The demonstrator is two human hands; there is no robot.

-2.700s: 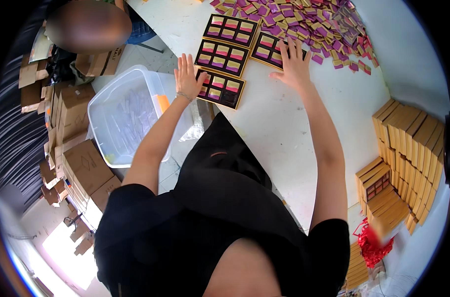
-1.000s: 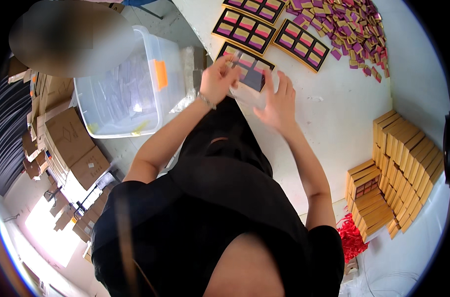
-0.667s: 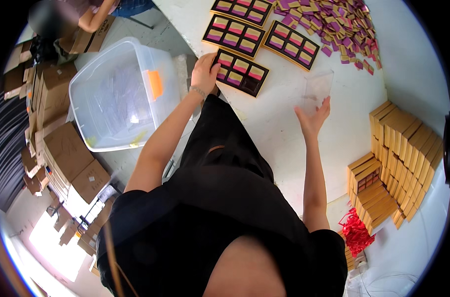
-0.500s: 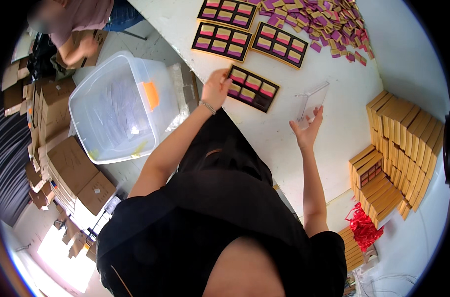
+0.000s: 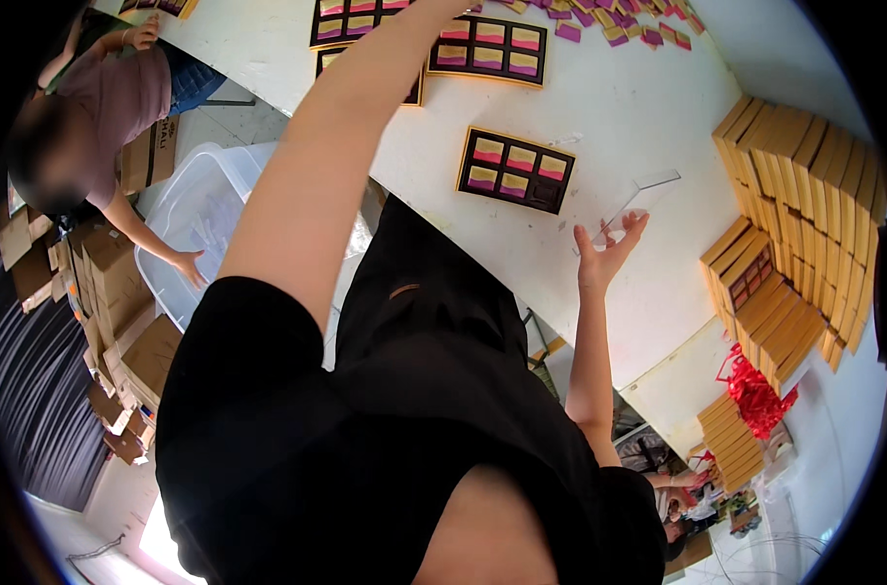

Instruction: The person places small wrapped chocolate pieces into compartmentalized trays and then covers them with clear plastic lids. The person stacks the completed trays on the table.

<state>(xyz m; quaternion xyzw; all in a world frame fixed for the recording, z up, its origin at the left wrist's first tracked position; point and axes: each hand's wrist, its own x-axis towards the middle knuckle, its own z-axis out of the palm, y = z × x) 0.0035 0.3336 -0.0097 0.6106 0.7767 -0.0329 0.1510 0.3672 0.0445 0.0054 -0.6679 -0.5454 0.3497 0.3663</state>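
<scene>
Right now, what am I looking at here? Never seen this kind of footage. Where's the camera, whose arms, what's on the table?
It is one wide fisheye camera worn on a person's head, looking down, so straight edges bend and the dark shape in the middle is the wearer's own body. No robot: two bare hands. The right hand holds a clear plastic lid above the white table. The left arm reaches up toward the far trays; its hand is out of view. On the table lie a dark tray of pink and yellow packets, more such trays, loose packets and stacked tan boxes. At left another person reaches into a clear bin.
</scene>
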